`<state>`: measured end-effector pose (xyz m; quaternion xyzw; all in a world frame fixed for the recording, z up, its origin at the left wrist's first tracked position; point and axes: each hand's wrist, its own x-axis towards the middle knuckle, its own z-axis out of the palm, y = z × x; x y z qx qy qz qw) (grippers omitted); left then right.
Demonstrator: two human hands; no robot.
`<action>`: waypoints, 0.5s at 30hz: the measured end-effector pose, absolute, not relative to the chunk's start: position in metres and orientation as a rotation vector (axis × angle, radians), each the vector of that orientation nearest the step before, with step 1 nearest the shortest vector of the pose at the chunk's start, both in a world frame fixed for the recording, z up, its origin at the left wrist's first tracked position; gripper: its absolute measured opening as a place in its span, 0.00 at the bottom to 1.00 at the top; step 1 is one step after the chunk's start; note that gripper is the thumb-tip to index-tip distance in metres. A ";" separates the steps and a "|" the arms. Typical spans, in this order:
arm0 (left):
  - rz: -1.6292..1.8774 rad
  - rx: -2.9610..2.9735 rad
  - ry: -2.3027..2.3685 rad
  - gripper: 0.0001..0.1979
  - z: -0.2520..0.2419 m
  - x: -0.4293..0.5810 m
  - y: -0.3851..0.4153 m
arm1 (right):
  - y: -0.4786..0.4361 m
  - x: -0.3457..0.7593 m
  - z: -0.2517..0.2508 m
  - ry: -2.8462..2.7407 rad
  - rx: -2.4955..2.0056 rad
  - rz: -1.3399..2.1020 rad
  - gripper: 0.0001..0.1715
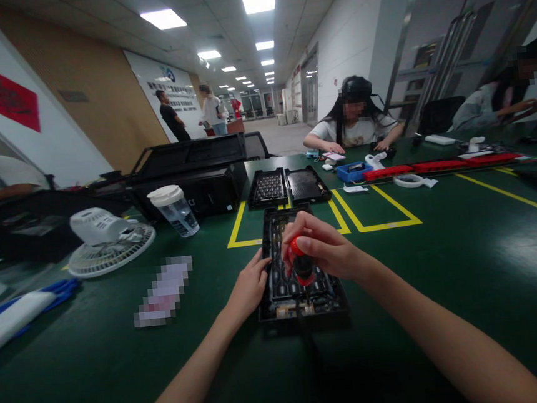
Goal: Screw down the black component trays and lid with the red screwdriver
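A black plastic case (339,300) with rows of rounded cells lies lengthwise in front of me. My right hand (317,245) is closed around the red and black handle of a screwdriver (304,266), held upright over the lower part of the case. A thin shaft reaches down towards the near end; whether its tip touches a screw, I cannot tell. My left hand (251,282) lies against the case's left rim, fingers stretched out along it. Part of the cell rows is hidden behind my right hand.
Beyond the case lies an opened black box (307,184) in two halves. On the left are a lidded cup (175,213), a white fan (110,243) and a blurred card (164,292). A blue tray (353,172) stands back right, before a seated person (354,119).
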<state>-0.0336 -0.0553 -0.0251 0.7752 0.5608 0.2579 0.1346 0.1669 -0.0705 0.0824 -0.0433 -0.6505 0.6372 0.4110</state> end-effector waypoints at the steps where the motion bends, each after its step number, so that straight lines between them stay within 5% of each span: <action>1: 0.749 2.242 1.623 0.16 -0.025 -0.034 -0.055 | -0.071 0.167 0.083 -1.646 -0.111 1.597 0.08; 15: 0.757 2.239 1.617 0.16 -0.022 -0.032 -0.058 | -0.074 0.166 0.083 -1.695 -0.213 1.471 0.09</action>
